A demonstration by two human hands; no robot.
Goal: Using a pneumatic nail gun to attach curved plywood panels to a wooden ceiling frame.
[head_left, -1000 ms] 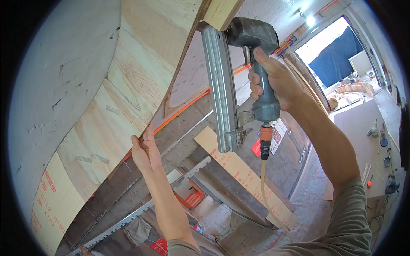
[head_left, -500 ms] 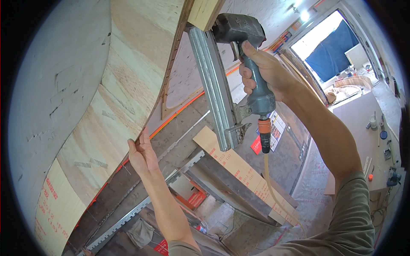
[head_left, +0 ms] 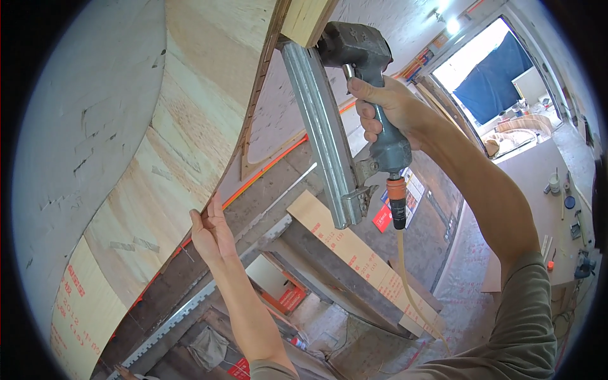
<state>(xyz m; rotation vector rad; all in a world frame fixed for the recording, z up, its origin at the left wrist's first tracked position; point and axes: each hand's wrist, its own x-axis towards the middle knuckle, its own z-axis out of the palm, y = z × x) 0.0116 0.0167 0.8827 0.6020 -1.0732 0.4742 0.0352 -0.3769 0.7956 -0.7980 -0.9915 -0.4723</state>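
Observation:
My right hand (head_left: 386,113) is wrapped round the handle of a dark grey air nail gun (head_left: 358,47) with a long silver magazine. The gun's head is up against a pale wood block (head_left: 305,22) beside the top of a curved plywood panel (head_left: 190,126); its nose is hidden there. An orange and black hose coupling (head_left: 397,199) hangs under the handle. Lower down, my left hand (head_left: 214,234) grips the panel's edge, thumb on the near face and fingers reaching behind, partly hidden.
A pale air hose (head_left: 405,278) trails down from the gun. Below leans a long plywood strip (head_left: 354,253) with red print. On the right is a board worktop (head_left: 532,190) bearing several tools. A white curved surface (head_left: 107,114) adjoins the panel at left.
The nail gun's handle and magazine have shifted slightly down and to the right. My right thumb sits lower on the handle. My left hand keeps its place on the panel edge.

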